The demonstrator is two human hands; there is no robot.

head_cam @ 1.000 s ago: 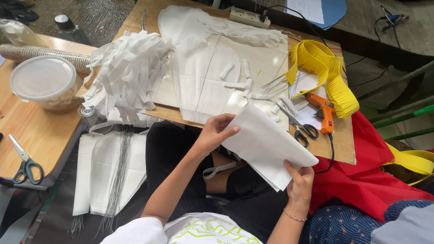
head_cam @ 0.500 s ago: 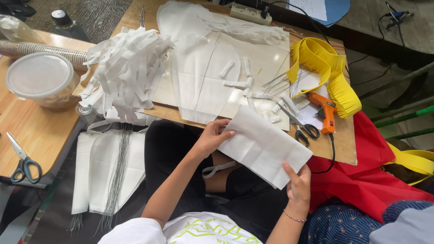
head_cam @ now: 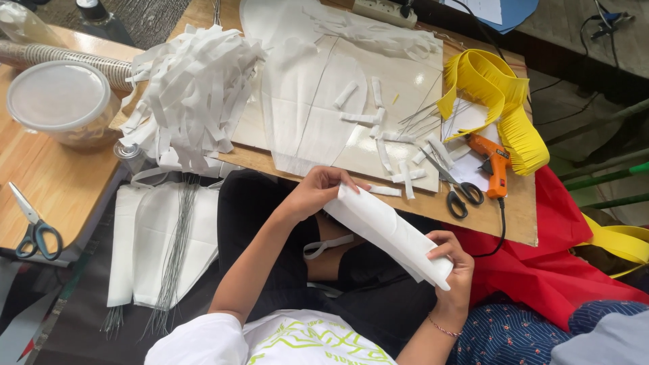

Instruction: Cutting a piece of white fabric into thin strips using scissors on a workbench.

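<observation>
head view: a folded piece of white paper [head_cam: 389, 232] is held over the person's lap, just in front of the near edge of the wooden work board [head_cam: 514, 216]. the left hand [head_cam: 316, 192] pinches its upper end, fingers closed on the fold, and the right hand [head_cam: 451, 260] is closed on the lower end, thumb on top. the sheet looks light, thin and limp (it bows a little between the two hands), so it would likely crease or tear if tugged; the ends, where it is gripped now, seem the safest places to hold, with the fold line kept supported.

the board edge is close ahead, and black-handled scissors [head_cam: 461, 197] and an orange glue gun [head_cam: 492, 162] lie near that edge on the right. short white strips [head_cam: 389, 154] are scattered over the board, a heap of white strips [head_cam: 193, 91] sits to the left, and red fabric [head_cam: 561, 270] lies beside the right arm. open room is mainly over the lap.
</observation>
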